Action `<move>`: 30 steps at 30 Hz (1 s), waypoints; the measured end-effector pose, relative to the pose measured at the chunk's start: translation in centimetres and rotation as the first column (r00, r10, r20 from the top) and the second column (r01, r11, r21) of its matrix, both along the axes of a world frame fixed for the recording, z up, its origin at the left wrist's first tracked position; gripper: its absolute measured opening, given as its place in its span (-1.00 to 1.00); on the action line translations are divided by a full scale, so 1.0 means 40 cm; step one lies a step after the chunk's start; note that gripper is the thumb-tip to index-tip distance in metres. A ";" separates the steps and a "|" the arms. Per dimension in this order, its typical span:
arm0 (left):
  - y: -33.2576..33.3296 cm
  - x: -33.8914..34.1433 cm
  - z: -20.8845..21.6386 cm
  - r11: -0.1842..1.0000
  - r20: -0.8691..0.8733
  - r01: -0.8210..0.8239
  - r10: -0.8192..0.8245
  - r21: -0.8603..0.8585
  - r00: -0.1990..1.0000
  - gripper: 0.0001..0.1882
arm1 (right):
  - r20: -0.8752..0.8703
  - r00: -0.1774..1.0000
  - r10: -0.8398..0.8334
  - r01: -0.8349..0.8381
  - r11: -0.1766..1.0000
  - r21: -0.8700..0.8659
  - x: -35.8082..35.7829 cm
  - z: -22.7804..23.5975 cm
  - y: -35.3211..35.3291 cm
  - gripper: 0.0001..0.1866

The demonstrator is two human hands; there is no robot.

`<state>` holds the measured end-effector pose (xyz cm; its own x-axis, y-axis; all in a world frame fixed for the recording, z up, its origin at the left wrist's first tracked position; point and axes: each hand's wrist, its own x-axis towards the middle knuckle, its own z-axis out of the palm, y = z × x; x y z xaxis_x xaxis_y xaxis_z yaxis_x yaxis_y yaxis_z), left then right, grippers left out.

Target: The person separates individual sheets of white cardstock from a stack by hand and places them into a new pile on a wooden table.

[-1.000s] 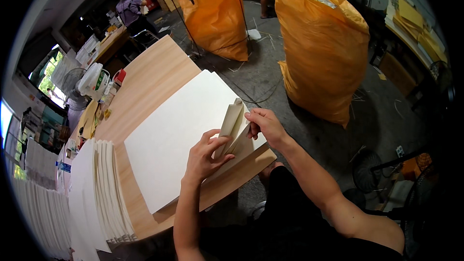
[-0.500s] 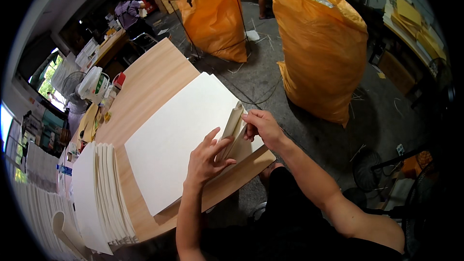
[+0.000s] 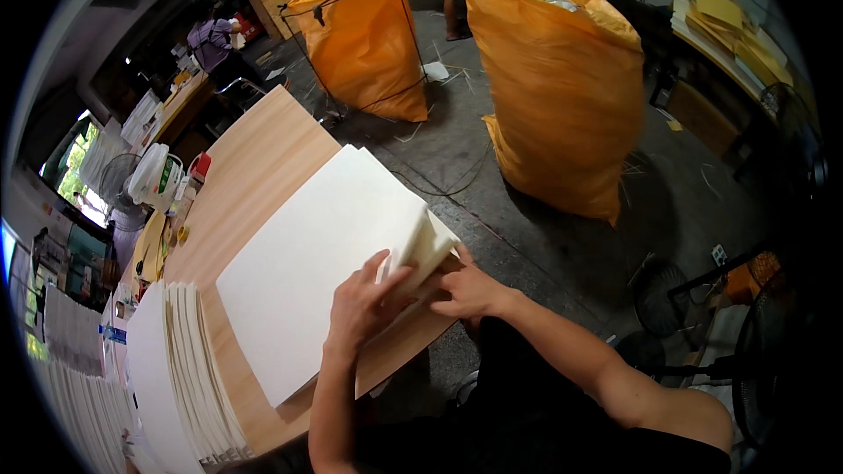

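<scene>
Large white sheets [image 3: 307,263] lie in a low stack, slantwise on a wood-grain tabletop [image 3: 255,154]. Along the side nearest me, the top sheet's edge stands up in a folded strip [image 3: 420,246]. Against the near part of this fold rests my left hand [image 3: 362,303], open, its fingers apart and touching the paper. My right hand [image 3: 472,288] is closed on the strip's right side, with some fingertips hidden behind the paper. Whether the strip is one layer or several I cannot tell.
At left stands a pile of folded white sheets [image 3: 180,369]. A white bucket [image 3: 156,177] and a fan [image 3: 121,189] are beyond the table's left edge. Two big orange sacks [image 3: 558,96] [image 3: 360,44] stand on the floor ahead. Two other people are farther back.
The folded strip has widened and tilted up further. My right hand has slid lower and toward me along its outer side; my left hand has shifted slightly left and down.
</scene>
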<state>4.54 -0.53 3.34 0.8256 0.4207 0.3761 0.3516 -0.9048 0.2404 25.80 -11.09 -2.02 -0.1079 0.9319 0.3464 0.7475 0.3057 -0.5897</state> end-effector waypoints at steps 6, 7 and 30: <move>-0.042 0.000 -0.049 0.972 -0.075 -0.103 0.122 0.213 0.990 -0.12 | -0.035 0.996 0.078 -0.085 0.955 -0.285 0.002 -0.010 0.010 -0.55; -0.034 0.009 -0.050 0.970 -0.036 -0.125 0.136 0.206 0.990 -0.10 | -0.056 0.998 0.041 -0.049 0.988 -0.149 -0.004 -0.015 0.013 -0.54; 0.047 0.022 0.009 1.000 0.035 -0.021 0.020 0.004 0.999 -0.40 | -0.697 0.627 -0.349 0.197 0.936 -0.291 0.042 0.066 0.085 -0.53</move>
<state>5.43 1.34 3.68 0.8030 0.4357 0.4065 0.3614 -0.8985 0.2490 27.46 -7.70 0.61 0.3775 0.9255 0.0311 0.0841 -0.0008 -0.9965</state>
